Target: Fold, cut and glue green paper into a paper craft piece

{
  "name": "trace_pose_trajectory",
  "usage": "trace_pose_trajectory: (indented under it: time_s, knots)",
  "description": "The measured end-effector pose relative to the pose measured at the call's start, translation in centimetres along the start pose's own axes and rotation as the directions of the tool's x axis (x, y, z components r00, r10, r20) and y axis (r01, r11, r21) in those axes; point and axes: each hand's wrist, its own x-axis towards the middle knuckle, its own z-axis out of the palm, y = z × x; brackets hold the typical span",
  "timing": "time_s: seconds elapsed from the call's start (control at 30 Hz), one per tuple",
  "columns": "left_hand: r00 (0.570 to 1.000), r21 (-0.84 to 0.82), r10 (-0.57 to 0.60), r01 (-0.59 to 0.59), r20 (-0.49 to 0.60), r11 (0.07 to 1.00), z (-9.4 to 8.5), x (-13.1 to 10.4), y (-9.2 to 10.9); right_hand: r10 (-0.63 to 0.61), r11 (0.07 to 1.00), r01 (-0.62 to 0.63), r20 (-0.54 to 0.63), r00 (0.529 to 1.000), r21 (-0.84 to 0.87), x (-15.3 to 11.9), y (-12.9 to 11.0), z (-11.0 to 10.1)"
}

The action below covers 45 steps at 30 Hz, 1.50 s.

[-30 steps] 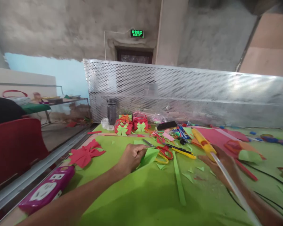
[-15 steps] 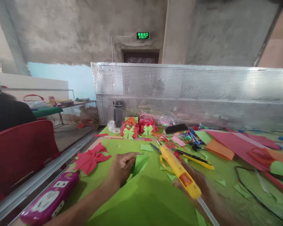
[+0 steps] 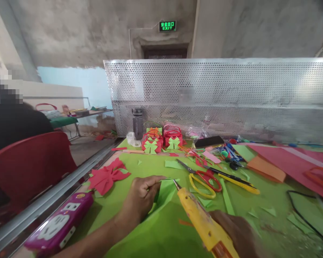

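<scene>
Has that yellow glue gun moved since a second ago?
Yes, leftward: the glue gun was to the right of the scissors; now its tip is left of their handles, by the green paper in the left hand.

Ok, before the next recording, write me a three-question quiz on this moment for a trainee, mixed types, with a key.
1. Open: What tool does the right grip hold?
2. Multiple choice: What colour is the sheet pinched in the left grip?
a) red
b) orange
c) green
3. True or false: The scissors are clasped in the left grip.

Key:
1. A yellow glue gun, its metal tip at the sheet.
2. c
3. False; they lie on the green tabletop, with one red and one yellow handle.
</scene>
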Motion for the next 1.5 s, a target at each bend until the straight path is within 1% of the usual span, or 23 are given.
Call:
trace_pose_trajectory:
  time_s: [0.1,0.17,0.27,0.37,0.47,0.67,0.8,0.97,1.07,1.2,1.4,1.5]
  knots:
    - [1.000,0.028,0.029,-0.029,-0.008,0.999,0.1,-0.1,0.1,0.043,0.990,-0.047,0.029,0.999,0.132,-0.1,0.1,0.6]
    - [0.999,0.047,0.045,-0.044,-0.009,0.998,0.1,-0.2,0.3,0.047,0.987,-0.049,0.013,0.999,0.154,-0.2,0.1,0.9]
    - [0.997,0.066,0.073,-0.073,0.003,0.995,0.2,-0.4,0.5,0.069,0.990,-0.065,-0.027,0.997,0.129,-0.2,-0.4,1.1]
    - [0.994,0.073,0.110,-0.110,0.008,0.991,0.3,-0.6,0.5,0.038,0.997,-0.035,-0.043,0.998,0.075,0.0,-0.8,0.9]
    - [0.989,0.076,0.150,-0.150,0.003,0.986,0.3,-0.7,0.2,0.004,1.000,-0.004,-0.022,1.000,0.028,0.0,-0.9,0.6]
    - [0.980,0.055,0.200,-0.200,0.006,0.978,0.3,-0.5,0.0,-0.018,0.999,0.020,0.056,0.998,-0.025,-0.3,-0.3,0.3]
    - [0.979,0.075,0.206,-0.205,-0.006,0.976,0.2,-0.5,0.1,-0.037,0.997,0.040,0.051,0.998,-0.063,-0.2,-0.3,0.2]
    - [0.978,0.087,0.211,-0.209,-0.007,0.974,0.2,-0.6,0.0,-0.036,0.996,0.040,0.051,0.998,-0.075,-0.2,-0.5,0.2]
    - [0.977,0.082,0.215,-0.214,-0.005,0.973,0.2,-0.6,0.0,-0.011,0.996,0.016,0.053,0.999,-0.083,-0.3,-0.6,0.4]
    - [0.976,0.073,0.217,-0.217,0.005,0.973,0.2,-0.5,0.2,-0.022,0.995,0.027,0.050,0.999,-0.098,-0.3,-0.8,0.4]
    - [0.969,0.090,0.248,-0.245,-0.015,0.965,0.1,-0.5,0.3,0.030,0.997,-0.027,0.052,0.998,-0.066,-0.3,-0.9,0.5]
    - [0.966,0.086,0.257,-0.255,-0.018,0.963,0.1,-0.4,0.2,0.021,0.998,-0.017,0.051,0.998,-0.067,-0.4,-0.8,0.5]
